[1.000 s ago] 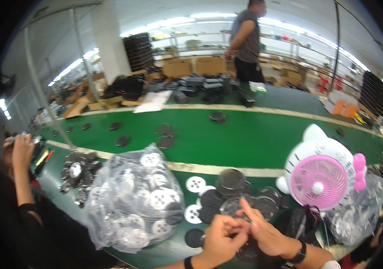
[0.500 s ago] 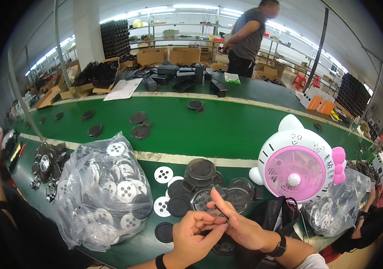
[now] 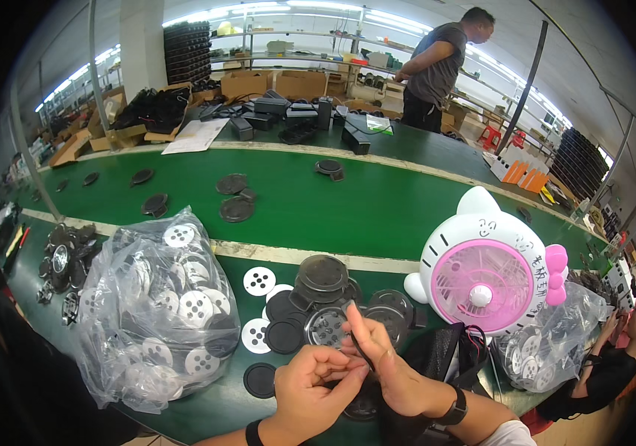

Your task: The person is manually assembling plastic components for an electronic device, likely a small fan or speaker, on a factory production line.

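Observation:
In front of me, my right hand (image 3: pixel 401 383) holds a thin dark disc (image 3: pixel 361 349) on edge, its fingers pressed along one face. My left hand (image 3: pixel 309 392) pinches at the disc's lower edge; whatever lies between its fingertips is too small to make out. Just beyond both hands is a pile of dark round housings (image 3: pixel 322 276), some with clear covers. Left of the pile lie black round pads (image 3: pixel 285 336) and white discs with several holes (image 3: pixel 259 281). Another black pad (image 3: pixel 260 380) rests alone beside my left hand.
A clear bag of white discs (image 3: pixel 191 308) stands at the left, another bag (image 3: pixel 530 357) at the right. A pink and white fan (image 3: pixel 482 286) stands right of the pile. Across the green belt (image 3: pixel 281 189) lie scattered housings. A person (image 3: pixel 441 70) stands beyond; another (image 3: pixel 604 372) sits at right.
My view has shifted slightly, so the bench things sit a little further left. The standing person has moved right. Both hands stay together at the disc.

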Action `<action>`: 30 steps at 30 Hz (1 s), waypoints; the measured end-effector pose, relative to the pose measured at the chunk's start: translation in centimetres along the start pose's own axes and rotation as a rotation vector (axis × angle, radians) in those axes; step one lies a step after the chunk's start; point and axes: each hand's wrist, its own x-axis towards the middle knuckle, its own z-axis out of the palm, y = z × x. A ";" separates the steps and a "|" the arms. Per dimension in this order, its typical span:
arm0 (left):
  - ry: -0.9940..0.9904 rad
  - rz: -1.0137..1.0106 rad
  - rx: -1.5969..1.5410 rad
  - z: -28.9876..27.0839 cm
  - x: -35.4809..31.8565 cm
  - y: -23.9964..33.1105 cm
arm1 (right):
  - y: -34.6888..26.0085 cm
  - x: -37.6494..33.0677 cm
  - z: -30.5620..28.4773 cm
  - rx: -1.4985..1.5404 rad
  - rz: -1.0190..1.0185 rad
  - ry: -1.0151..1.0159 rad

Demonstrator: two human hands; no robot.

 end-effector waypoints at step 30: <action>-0.272 0.442 1.025 -4.4 -4.4 6.4 | -3.4 -3.8 -4.1 0.091 -0.057 -0.267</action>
